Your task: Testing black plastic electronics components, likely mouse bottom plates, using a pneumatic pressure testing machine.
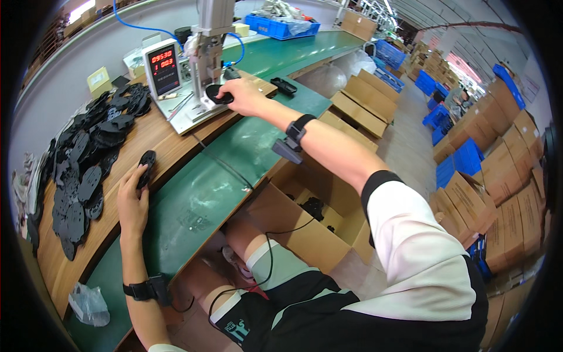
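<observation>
My left hand (pixel 132 196) rests over the front edge of the wooden board, its fingers closed around a black oval plastic part (pixel 149 159). Stretched out to the bench press (pixel 206 61), my right hand (pixel 243 97) grips another black oval part (pixel 217 94) by its edge. That part lies on the fixture under the press head. A heap of flat black plastic pieces (pixel 77 173) spreads over the board to the left of my left hand. Just right of the press, a black shell-like part (pixel 284 86) sits at the board's end.
A display box (pixel 162 68) with red digits stands beside the press. A cable (pixel 226 164) crosses the green bench (pixel 193 205). An open carton (pixel 331 243) holding black pieces is below the bench edge. A clear plastic bag (pixel 89 305) lies near left; stacked cartons (pixel 507 158) line the right.
</observation>
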`<state>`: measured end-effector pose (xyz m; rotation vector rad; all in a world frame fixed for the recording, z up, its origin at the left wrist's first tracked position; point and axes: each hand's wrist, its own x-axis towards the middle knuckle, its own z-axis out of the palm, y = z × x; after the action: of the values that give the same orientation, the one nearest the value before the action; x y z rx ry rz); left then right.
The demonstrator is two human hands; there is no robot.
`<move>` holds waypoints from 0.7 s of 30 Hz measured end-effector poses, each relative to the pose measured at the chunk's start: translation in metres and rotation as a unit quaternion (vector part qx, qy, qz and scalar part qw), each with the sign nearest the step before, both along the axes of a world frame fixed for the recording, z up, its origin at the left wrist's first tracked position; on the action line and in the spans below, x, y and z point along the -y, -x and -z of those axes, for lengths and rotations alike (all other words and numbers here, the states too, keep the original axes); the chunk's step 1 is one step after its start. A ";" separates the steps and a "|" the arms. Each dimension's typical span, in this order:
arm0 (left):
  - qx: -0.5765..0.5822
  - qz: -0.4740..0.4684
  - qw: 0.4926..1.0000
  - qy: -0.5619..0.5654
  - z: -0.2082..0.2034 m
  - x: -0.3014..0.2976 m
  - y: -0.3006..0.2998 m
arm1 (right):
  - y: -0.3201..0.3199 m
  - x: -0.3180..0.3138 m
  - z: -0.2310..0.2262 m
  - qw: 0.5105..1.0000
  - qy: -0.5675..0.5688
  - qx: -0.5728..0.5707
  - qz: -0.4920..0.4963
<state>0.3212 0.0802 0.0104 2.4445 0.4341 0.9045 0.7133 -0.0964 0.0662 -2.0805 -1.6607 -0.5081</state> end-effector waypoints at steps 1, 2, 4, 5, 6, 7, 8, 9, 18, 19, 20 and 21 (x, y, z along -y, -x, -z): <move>0.003 0.005 1.000 0.000 0.000 0.000 -0.002 | 0.001 0.001 -0.001 1.000 0.013 -0.010 0.018; 0.006 0.010 1.000 0.001 0.001 0.000 -0.004 | 0.004 0.003 0.002 1.000 -0.007 0.010 0.014; 0.013 0.018 1.000 -0.022 0.004 -0.005 -0.003 | 0.013 0.003 0.005 1.000 -0.019 0.003 0.013; 0.022 0.022 0.999 -0.010 0.005 -0.005 -0.004 | 0.015 0.004 0.004 1.000 -0.027 -0.005 0.008; 0.030 0.023 0.999 0.004 0.007 -0.005 -0.003 | 0.014 0.002 0.001 1.000 -0.016 -0.006 0.011; 0.038 0.022 0.999 0.018 0.009 -0.005 -0.002 | 0.011 -0.003 -0.004 1.000 -0.004 -0.006 0.012; 0.046 0.038 0.998 -0.034 0.016 -0.009 -0.004 | 0.007 -0.001 0.007 1.000 0.016 -0.018 0.017; 0.053 0.054 0.994 -0.084 0.019 -0.015 -0.015 | -0.009 0.002 0.007 1.000 -0.004 0.017 0.001; 0.026 0.029 0.996 -0.081 0.014 -0.014 -0.006 | 0.007 0.006 -0.003 1.000 -0.003 -0.025 0.010; 0.026 0.030 0.997 -0.068 0.014 -0.012 -0.005 | 0.008 0.006 -0.005 1.000 -0.008 -0.030 0.003; 0.024 0.026 0.997 -0.069 0.013 -0.013 -0.002 | 0.010 0.005 -0.005 0.999 -0.014 -0.035 -0.002; 0.024 0.024 0.997 -0.069 0.012 -0.013 -0.003 | 0.011 0.004 -0.006 0.999 -0.008 -0.035 0.005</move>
<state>0.3239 0.0935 -0.0018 2.5392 0.3029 1.0018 0.7024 -0.1006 0.0722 -2.0721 -1.6010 -0.4453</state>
